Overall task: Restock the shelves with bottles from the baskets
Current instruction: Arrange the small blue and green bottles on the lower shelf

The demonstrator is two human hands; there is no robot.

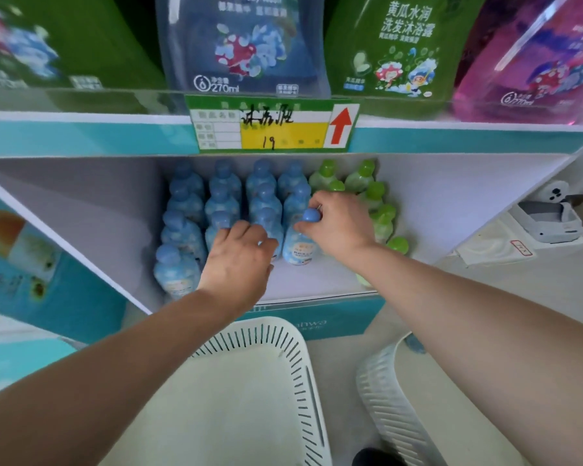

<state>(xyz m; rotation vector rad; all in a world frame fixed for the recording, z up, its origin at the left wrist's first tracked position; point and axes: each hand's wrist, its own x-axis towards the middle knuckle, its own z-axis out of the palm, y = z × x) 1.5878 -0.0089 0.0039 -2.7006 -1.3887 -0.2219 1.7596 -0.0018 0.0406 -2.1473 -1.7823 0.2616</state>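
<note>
Fingers at the bottle rows on the lower shelf (317, 282).
The right hand (340, 227) has its fingers (301, 227) clamped on the cap of a blue bottle (298, 247) at the front of its row, beside green bottles (367, 186). The left hand (239, 258) curls its fingers over the neighbouring blue row (223, 200), grip hidden. White baskets (303, 381) sit below.

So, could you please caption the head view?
Right hand grips a blue bottle on the shelf; left hand holds another.
</note>
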